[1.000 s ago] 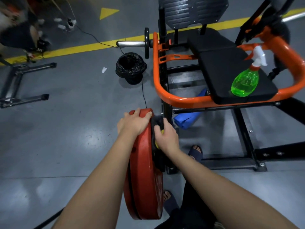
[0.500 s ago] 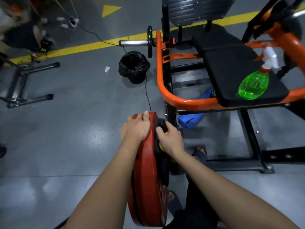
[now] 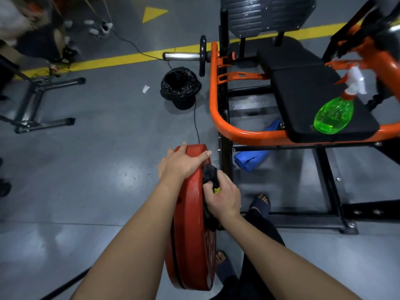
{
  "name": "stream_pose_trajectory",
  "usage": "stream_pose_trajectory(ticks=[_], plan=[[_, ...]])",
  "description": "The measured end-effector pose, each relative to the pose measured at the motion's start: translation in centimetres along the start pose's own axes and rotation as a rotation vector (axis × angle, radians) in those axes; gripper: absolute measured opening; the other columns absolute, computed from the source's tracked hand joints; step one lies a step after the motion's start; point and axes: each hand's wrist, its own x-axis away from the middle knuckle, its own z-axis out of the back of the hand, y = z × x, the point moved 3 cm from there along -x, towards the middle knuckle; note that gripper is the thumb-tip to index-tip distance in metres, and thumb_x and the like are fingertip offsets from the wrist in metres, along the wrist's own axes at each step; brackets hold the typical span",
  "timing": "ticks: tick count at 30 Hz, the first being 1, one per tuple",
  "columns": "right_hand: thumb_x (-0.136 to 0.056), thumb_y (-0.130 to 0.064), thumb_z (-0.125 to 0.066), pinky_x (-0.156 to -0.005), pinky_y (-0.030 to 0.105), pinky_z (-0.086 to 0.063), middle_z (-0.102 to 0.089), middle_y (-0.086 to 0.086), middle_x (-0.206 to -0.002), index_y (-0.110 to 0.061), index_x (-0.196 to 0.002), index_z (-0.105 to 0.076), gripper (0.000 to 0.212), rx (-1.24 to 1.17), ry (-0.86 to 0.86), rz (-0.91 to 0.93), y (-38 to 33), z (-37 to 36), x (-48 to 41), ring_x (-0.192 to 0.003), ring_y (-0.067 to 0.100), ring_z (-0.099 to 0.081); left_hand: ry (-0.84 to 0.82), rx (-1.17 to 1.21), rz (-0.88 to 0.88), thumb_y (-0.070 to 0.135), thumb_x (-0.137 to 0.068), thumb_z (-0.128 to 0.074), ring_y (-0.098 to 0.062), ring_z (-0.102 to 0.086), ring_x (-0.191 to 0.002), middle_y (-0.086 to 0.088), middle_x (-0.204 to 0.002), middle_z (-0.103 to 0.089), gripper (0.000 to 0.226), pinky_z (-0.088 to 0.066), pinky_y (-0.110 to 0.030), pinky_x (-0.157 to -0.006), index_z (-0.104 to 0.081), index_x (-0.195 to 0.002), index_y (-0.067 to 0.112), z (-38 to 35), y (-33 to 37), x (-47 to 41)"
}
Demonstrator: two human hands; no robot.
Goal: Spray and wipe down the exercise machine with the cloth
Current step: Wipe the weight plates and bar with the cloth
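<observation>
A red weight plate (image 3: 189, 224) stands on edge in front of me. My left hand (image 3: 180, 162) grips its top rim, fingers curled over the edge. My right hand (image 3: 221, 195) holds a dark cloth (image 3: 209, 174) with a yellow patch, bunched and pressed against the plate's right face. The exercise machine has an orange frame (image 3: 218, 122) and a black seat pad (image 3: 307, 92). A green spray bottle (image 3: 334, 113) with a white trigger lies on that seat pad, away from both hands.
A bin lined with a black bag (image 3: 180, 87) stands on the grey floor beyond the plate, a thin cable running past it. A blue roll (image 3: 253, 156) lies under the machine. A metal stand (image 3: 36, 105) is at far left. My sandalled feet (image 3: 259, 204) are beside the base.
My right hand with the cloth has slid down and back up the plate's right face near the top rim. My left hand keeps its grip on the rim.
</observation>
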Motion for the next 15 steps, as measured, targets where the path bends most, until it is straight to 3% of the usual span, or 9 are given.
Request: stream_pose_trajectory(ticks=[6,10,15], plan=[[-0.083,-0.045,-0.041,-0.065,0.040,-0.044,-0.064,0.002,-0.092,-0.014,-0.098,-0.062,0.040,0.015,0.012,0.020,0.2,0.1,0.1,-0.083,0.032,-0.060,-0.011,-0.008,0.028,0.081,-0.081,-0.044,-0.037,-0.037,-0.147,-0.009,-0.167,-0.026,0.095,-0.034,-0.045,-0.113,-0.017,-0.163,0.041,0.3,0.1,0.2],[-0.084,-0.047,-0.040,-0.069,0.038,-0.047,-0.061,-0.005,-0.092,-0.017,-0.099,-0.060,0.038,-0.030,-0.033,0.032,0.2,0.3,0.5,-0.085,0.025,-0.060,0.035,0.000,-0.003,0.079,-0.082,-0.046,-0.040,-0.039,-0.144,-0.010,-0.164,-0.031,0.089,-0.036,-0.045,-0.112,-0.022,-0.161,0.044,0.1,-0.4,1.0],[-0.086,-0.041,-0.046,-0.074,0.039,-0.048,-0.065,-0.003,-0.092,-0.017,-0.100,-0.063,0.033,-0.111,-0.027,0.061,0.6,0.8,0.7,-0.088,0.023,-0.061,0.128,0.035,-0.028,0.079,-0.084,-0.046,-0.039,-0.047,-0.138,-0.008,-0.163,-0.034,0.088,-0.039,-0.041,-0.108,-0.020,-0.161,0.045,-0.7,-1.4,3.7]])
